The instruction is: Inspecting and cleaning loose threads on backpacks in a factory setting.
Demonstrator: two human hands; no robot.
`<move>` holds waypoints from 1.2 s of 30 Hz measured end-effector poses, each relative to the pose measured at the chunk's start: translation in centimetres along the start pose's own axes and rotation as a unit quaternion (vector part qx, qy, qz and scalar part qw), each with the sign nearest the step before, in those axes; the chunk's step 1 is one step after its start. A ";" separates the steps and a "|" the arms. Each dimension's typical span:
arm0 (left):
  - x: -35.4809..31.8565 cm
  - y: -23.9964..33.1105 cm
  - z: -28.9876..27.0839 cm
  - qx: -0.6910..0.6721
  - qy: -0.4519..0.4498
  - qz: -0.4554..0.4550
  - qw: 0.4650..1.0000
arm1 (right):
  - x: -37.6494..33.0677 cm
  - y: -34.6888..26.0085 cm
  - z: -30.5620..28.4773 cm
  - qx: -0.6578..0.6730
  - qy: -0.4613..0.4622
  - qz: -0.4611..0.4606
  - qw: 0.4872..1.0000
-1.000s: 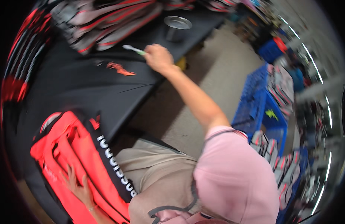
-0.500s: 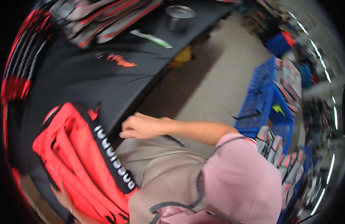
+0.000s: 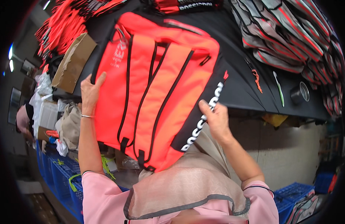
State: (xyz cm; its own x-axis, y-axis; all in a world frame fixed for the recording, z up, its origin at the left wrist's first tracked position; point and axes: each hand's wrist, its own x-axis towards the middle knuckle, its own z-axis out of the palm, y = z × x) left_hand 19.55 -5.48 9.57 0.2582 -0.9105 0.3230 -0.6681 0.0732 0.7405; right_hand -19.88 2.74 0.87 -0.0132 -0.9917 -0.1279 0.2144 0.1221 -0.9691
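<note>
A bright orange-red backpack (image 3: 161, 93) with black trim lies tilted in front of me, its two shoulder straps facing up. Its lower end reaches toward my lap over the table's front edge. My left hand (image 3: 91, 89) grips the bag's left side, thumb on top and the other fingers tucked underneath. On the right, my right hand (image 3: 216, 118) is closed on the black side panel with white lettering, thumb on top. A small red zip pull (image 3: 226, 75) sticks out above that panel.
Grey bags with red piping (image 3: 277, 33) are piled at the far right. Red cord pieces (image 3: 257, 80), a green-and-white tool (image 3: 278, 89) and a metal cup (image 3: 300, 93) lie nearby. A cardboard box (image 3: 73, 61) and blue crates (image 3: 64, 179) stand left. Orange-red pieces (image 3: 64, 31) are heaped behind.
The view has swung left. My right hand, free beside the bag before, now grips its black side panel. The backpack is turned with its straps up, and my left hand holds its other side.
</note>
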 end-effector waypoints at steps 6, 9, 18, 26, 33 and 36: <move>1.6 5.2 -5.3 -0.235 0.164 0.097 0.953 | 4.4 -13.0 -1.2 -0.089 0.057 -0.297 0.949; 3.5 5.9 -6.4 -0.310 0.241 0.109 0.913 | 4.9 -18.2 1.1 -0.010 0.068 -0.423 0.904; 7.4 5.6 -8.2 0.207 0.429 0.494 0.727 | 9.0 -23.5 0.3 -0.116 0.153 -0.480 0.856; 10.0 0.7 -5.7 -0.130 0.135 0.000 0.982 | 11.7 -17.3 -1.2 -0.099 0.045 -0.230 0.967; 4.2 -9.7 -0.6 0.093 0.028 -0.113 0.989 | 12.0 -0.3 -2.6 -0.237 0.033 -0.038 0.970; -2.6 -8.6 0.8 0.029 0.070 0.007 0.997 | 10.8 1.9 -5.0 -0.225 0.035 -0.022 0.974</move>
State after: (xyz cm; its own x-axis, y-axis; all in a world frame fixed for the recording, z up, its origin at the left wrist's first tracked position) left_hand 24.07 -4.10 1.84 0.3414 -0.8432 0.4153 -0.7100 0.0582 0.7018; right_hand -24.48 -7.50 -3.38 -0.0817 -0.9931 -0.0836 -0.2370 0.1008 -0.9663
